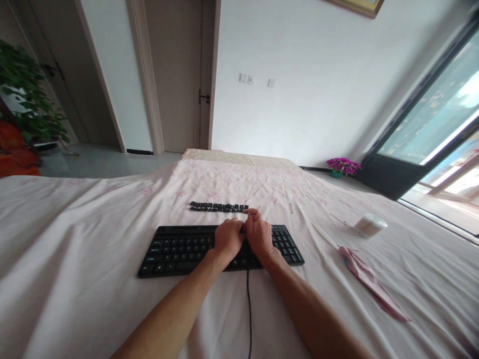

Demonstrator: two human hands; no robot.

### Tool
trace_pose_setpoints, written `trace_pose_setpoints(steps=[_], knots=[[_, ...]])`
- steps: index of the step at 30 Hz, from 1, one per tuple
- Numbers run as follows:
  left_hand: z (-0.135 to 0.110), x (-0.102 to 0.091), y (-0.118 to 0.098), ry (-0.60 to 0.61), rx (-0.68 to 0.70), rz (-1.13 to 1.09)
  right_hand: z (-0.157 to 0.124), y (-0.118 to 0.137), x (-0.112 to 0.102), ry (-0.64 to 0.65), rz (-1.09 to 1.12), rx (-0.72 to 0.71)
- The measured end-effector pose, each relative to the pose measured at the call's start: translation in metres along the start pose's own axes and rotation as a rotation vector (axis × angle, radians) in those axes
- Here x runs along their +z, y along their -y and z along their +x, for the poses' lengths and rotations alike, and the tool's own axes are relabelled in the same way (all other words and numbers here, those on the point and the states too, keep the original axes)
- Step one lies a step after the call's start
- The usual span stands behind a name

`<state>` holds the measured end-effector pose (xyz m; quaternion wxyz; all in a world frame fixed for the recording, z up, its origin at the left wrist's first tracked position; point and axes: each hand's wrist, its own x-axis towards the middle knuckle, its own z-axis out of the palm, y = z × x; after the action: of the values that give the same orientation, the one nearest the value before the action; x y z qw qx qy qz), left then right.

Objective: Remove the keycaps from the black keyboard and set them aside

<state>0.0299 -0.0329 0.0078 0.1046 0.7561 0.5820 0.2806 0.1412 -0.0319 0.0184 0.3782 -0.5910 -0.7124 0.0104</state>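
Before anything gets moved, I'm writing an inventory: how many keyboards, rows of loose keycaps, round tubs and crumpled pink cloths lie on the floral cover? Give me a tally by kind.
Keyboard: 1
Rows of loose keycaps: 2
Round tub: 1
Crumpled pink cloth: 1
Total: 5

Leafy plant (18, 70), brown door (174, 70), magenta flowers (343, 165)

Rectangular black plastic keyboard (183, 248): white key legends. From its centre: thin black cable (249, 311), 5 o'clock; small square black keycaps (214, 206), 12 o'clock. Pale pink fabric sheet (108, 294): deeper-pink floral print toward 12. Folded dusty-pink cloth (364, 279), 3–4 o'clock, teal spot. Bushy magenta flowers (343, 165), rounded green pot (336, 174), 2 o'clock. Flat white wall (299, 119), 1 o'clock.
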Motion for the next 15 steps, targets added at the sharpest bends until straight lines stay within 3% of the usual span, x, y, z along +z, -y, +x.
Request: trace_pose_setpoints(steps=[15], knots=[[-0.0105, -0.0086, -0.0064, -0.038, 0.068, -0.052, -0.008, -0.0048, -0.0028, -0.152, 0.382, -0.062]])
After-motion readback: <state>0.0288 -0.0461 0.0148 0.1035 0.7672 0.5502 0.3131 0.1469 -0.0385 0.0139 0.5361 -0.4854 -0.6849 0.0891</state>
